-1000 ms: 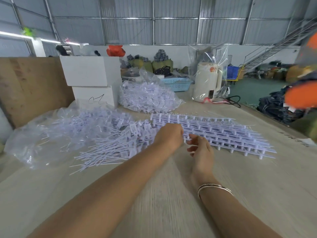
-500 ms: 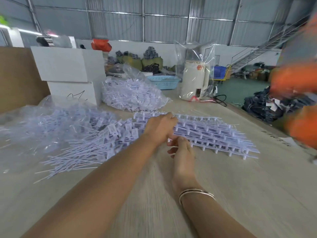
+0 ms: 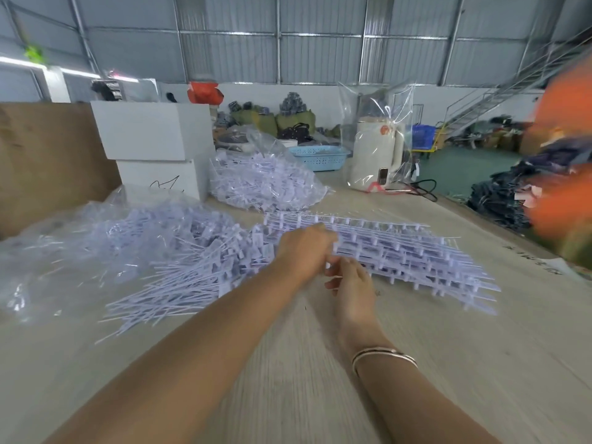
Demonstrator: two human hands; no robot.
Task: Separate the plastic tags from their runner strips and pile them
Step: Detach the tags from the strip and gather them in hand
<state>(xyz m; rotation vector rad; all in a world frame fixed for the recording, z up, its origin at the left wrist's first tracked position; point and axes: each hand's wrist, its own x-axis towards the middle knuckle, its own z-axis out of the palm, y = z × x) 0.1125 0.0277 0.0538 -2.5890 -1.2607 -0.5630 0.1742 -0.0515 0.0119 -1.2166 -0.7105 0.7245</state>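
Head view: left hand (image 3: 304,251) curled over runner strips (image 3: 400,251) at frame centre, grip hidden; right hand (image 3: 352,283) loosely curled beside, apparently empty. Step: separating. Next: snap tags, add to pile (image 3: 179,267) centre left.

Both forearms are bare, no sleeves showing; thin metal bangles (image 3: 384,355) circle the right wrist.

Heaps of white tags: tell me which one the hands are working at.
The flat stack of runner strips right of centre; both the left hand and right hand are at its near-left end. The loose pile and bagged heap go untouched.
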